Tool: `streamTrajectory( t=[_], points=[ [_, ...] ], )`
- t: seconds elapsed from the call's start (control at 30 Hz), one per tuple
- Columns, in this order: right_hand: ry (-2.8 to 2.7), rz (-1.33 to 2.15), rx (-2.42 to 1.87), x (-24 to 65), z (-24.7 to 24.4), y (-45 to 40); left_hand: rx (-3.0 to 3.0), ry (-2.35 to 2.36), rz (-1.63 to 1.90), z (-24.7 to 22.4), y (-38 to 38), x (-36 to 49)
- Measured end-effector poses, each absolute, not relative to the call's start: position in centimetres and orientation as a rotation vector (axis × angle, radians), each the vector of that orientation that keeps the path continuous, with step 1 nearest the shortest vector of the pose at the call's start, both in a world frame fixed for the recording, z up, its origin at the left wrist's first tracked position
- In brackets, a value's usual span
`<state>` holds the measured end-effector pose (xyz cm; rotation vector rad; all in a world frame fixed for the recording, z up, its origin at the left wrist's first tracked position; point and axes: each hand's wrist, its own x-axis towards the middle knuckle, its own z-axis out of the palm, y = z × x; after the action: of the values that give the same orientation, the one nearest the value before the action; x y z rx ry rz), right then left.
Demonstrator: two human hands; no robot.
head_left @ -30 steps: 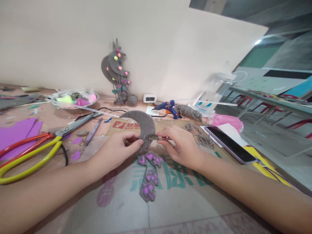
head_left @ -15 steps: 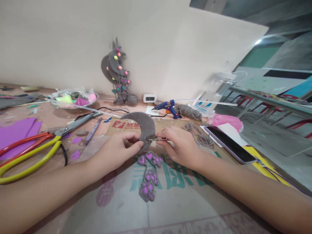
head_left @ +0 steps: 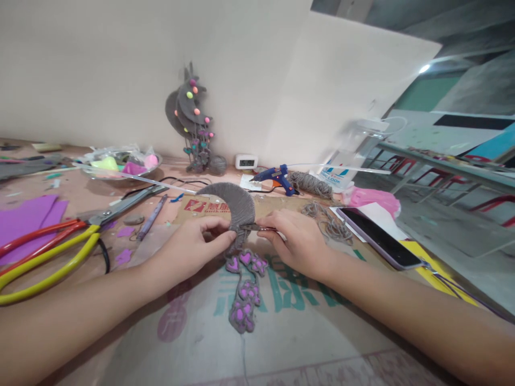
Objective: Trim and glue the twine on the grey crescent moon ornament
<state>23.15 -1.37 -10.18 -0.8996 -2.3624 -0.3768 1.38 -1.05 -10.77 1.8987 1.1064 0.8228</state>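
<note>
A grey yarn-wrapped crescent (head_left: 237, 201) stands over the cardboard (head_left: 306, 332), its lower end pinched by my left hand (head_left: 205, 238). Closed around a small thin metal tool (head_left: 261, 228), my right hand (head_left: 295, 236) holds its tip against the crescent's lower part. The exact kind of tool is hard to make out. Below the crescent, grey-edged purple hearts and paw shapes (head_left: 244, 313) lie on the cardboard, strung on grey cord.
Large red-and-yellow-handled scissors (head_left: 86, 236) and purple sheets (head_left: 30, 220) lie left. Behind are a bowl (head_left: 140, 172), small clock (head_left: 246, 162), blue glue gun (head_left: 277, 177) and decorated crescents (head_left: 189, 112). A phone (head_left: 378, 238) and grey yarn (head_left: 328, 222) lie right.
The tool in my right hand has shifted slightly left, so its tip now lies farther across the crescent. My left hand keeps its pinch, and the view has moved very slightly.
</note>
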Motion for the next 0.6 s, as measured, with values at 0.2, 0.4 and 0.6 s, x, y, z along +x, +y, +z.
streamTrajectory(
  t=[0.2, 0.4, 0.6],
  points=[
    [-2.330, -0.342, -0.867, 23.19, -10.11, -1.42, 1.898, 1.109, 0.840, -10.90, -1.04, 1.33],
    [-2.352, -0.346, -0.863, 23.18, -10.23, -1.52, 1.917, 1.108, 0.839, -10.86, -0.99, 1.37],
    [-2.376, -0.328, -0.906, 23.08, -10.23, -1.49, 1.934, 1.121, 0.832, -10.81, -1.14, 1.33]
  ],
)
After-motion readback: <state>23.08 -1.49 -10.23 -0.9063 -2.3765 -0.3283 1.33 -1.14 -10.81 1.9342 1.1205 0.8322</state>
